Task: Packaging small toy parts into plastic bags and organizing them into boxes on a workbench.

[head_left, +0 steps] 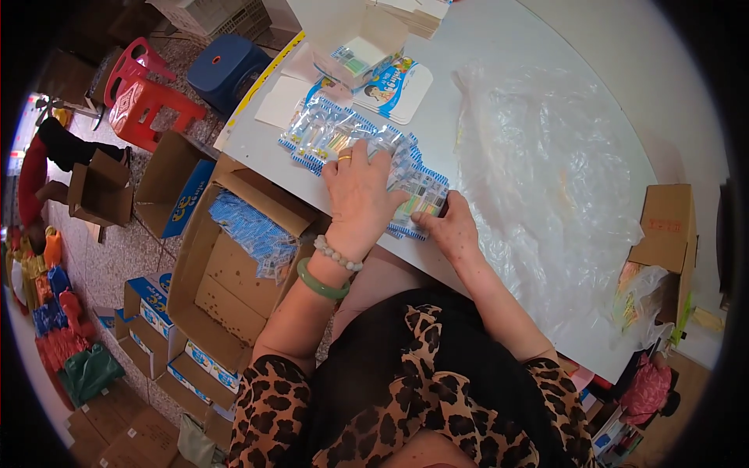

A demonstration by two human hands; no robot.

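Small clear packets with blue-striped edges [320,129] lie overlapping in a row along the near edge of the white table. My left hand [357,191] rests on the row, fingers spread and its palm over several packets. At the row's right end my right hand [452,232] grips a packet [425,189], thumb on top and the other fingers mostly hidden. Coloured thin sticks show through its film. Just beyond the row stands an open carton [363,48] with packets inside, its printed blue-and-white flap [398,87] folded out toward me.
A large crumpled plastic sheet [546,179] covers the table's right side. Below the table's left edge, a big cardboard box [211,292] holds a heap of blue packets [253,234]. A brown carton [663,234] stands at far right. Stools [226,70] and boxes crowd the floor.
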